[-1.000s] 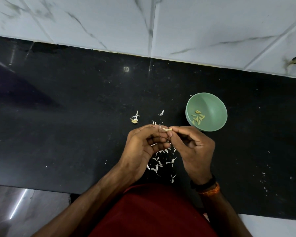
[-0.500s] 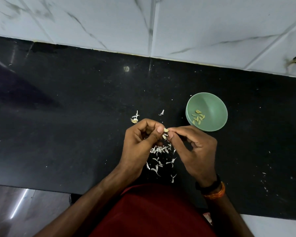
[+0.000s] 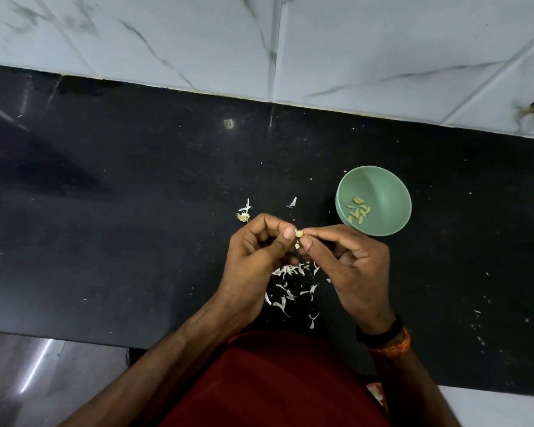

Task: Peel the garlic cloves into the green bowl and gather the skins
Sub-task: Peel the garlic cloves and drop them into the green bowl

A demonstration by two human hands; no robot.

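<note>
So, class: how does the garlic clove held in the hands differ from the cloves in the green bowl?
The held clove is pinched between the left hand and right hand, above the counter; the bowl cloves lie loose inside the green bowl. The held clove is single; the bowl cloves are several. All look pale yellowish.

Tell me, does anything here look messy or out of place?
Yes, mildly. Papery garlic skins lie strewn over the black counter under the hands, not gathered, with a root scrap and a stray skin farther back. Pale specks dot the counter at the right. The green bowl stands upright with peeled cloves inside.
</note>
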